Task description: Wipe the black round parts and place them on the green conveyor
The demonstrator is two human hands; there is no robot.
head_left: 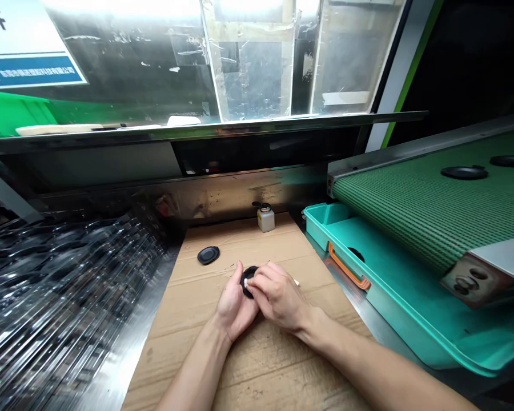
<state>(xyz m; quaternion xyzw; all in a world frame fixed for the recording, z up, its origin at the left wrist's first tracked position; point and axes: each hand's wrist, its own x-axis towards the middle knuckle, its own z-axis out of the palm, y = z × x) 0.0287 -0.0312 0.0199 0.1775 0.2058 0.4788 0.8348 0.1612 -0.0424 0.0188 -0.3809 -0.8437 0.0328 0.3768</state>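
My left hand [233, 305] cups a small black round part [247, 278] over the cardboard sheet [248, 365]. My right hand [276, 294] lies over it, fingers pinched on a small white piece pressed against the part; a pale tip sticks out past the hand at the right. Another black oval part [208, 254] lies flat on the cardboard, just up and left of my hands.
A small white bottle [265, 218] stands at the cardboard's far edge. A teal tray [394, 297] with an orange handle sits at the right under a green conveyor belt [432, 211] carrying two black parts. Stacked clear plastic trays [60, 297] fill the left.
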